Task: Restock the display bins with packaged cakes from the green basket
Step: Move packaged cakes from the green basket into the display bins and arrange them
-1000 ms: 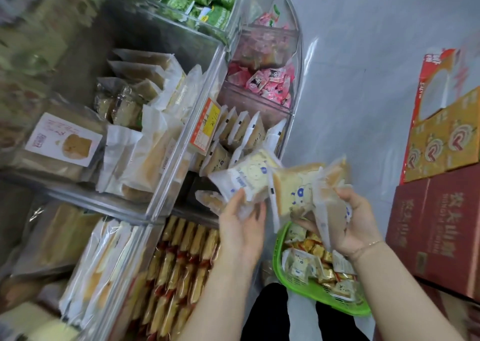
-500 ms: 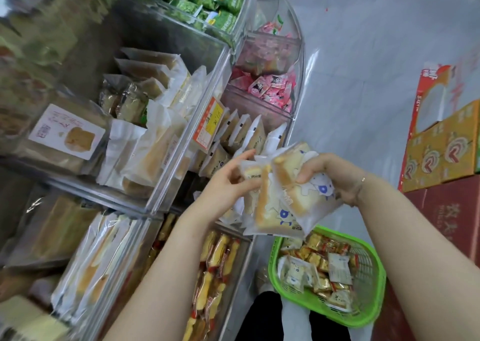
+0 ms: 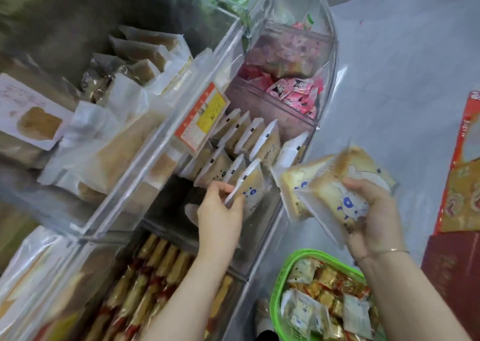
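The left hand [image 3: 220, 218] has parted from the bundle and is now reaching into the clear display bin [image 3: 262, 205] at the centre of the frame, its fingers [image 3: 223, 188] closing on one packaged cake [image 3: 249, 192] and standing it at the front of the row. The right hand [image 3: 374, 218] is still gripping the remaining cakes [image 3: 324, 187] at centre right, above the green basket [image 3: 275, 301] at lower right. Restocking is progressing, with more packets waiting.

The left hand [image 3: 220, 211] reaches forward, fingers pinched closed, arm extended. The right hand [image 3: 374, 216] is raised, fingers curled in a grasp.
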Tool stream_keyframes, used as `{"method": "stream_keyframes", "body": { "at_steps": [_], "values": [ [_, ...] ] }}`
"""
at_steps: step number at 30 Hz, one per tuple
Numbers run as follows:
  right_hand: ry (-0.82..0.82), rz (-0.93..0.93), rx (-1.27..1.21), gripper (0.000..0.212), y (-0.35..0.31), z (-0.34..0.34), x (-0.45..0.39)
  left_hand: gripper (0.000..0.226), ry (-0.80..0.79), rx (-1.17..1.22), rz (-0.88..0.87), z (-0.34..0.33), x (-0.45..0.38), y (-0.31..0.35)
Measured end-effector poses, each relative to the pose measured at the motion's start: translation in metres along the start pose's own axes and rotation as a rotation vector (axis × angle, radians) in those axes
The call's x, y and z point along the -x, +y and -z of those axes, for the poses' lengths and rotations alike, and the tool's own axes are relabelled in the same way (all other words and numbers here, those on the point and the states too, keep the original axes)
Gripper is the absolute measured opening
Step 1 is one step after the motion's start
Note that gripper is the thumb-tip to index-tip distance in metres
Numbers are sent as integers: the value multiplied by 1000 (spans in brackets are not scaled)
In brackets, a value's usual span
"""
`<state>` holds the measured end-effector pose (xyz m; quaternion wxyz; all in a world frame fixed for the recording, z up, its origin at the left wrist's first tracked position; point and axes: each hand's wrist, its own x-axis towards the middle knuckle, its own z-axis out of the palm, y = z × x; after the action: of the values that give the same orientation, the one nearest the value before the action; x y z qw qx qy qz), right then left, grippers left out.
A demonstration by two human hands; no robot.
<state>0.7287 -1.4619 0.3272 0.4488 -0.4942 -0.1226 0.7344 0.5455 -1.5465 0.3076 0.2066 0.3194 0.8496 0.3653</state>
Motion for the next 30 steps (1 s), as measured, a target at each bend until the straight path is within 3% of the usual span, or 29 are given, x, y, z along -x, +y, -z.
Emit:
{"method": "stream_keyframes", "body": {
  "at_steps": [4,7,10,13,16,18,20,23,26,30],
  "values": [
    [-30,-63,-47,15,24,1,-1,23,54,-638,-146,-19,-2,-7],
    [-81,-95,-121,18,35,-2,2,29,65,-879,-175,-23,-4,-5],
    [-104,-114,-155,25,40,-1,4,30,70,-761,-185,-16,-2,-1],
    [-128,-123,-190,26,42,2,7,24,90,-405,-215,2,7,3],
    [-164,-132,-205,27,42,3,10,51,-170,148,61,17,15,16],
    [-217,-168,-179,35,43,2,13,47,-406,420,244,20,19,23],
    [-307,-229,-113,44,43,-2,18,41,-504,557,299,19,23,23],
    [-308,-197,33,41,35,-8,19,32,-312,540,183,26,24,18],
    [-58,39,187,23,13,-6,9,22,-98,260,-25,42,20,15],
    [-56,54,248,22,-2,-9,3,23,-166,-106,-137,50,4,23]
  ]
}}
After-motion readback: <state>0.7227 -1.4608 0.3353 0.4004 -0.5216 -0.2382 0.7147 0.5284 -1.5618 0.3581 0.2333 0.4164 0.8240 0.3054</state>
